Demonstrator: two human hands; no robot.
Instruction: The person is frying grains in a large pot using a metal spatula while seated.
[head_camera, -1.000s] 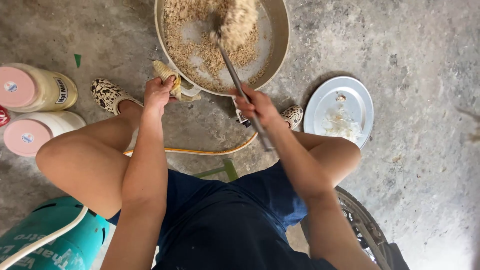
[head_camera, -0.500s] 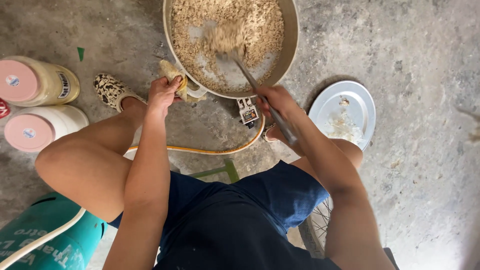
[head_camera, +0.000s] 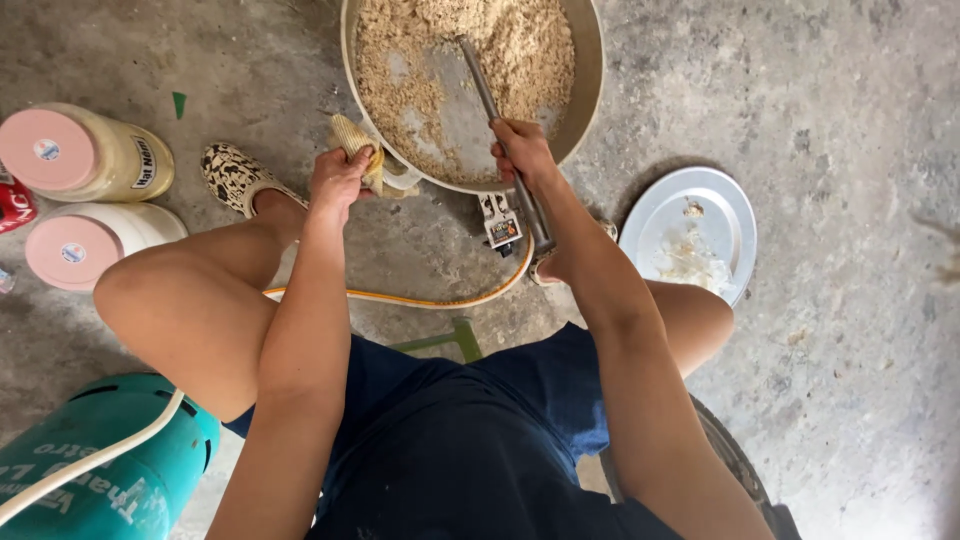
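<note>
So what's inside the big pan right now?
The pan holds crumbly tan grain mix and a spatula gripped by the right hand; bare metal shows mid-pan, the rest lies covered.

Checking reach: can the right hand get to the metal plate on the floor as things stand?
Probably yes. The plate lies bare on the floor just outside the right forearm, nothing between; but the right hand is shut on the spatula in the pan.
</note>
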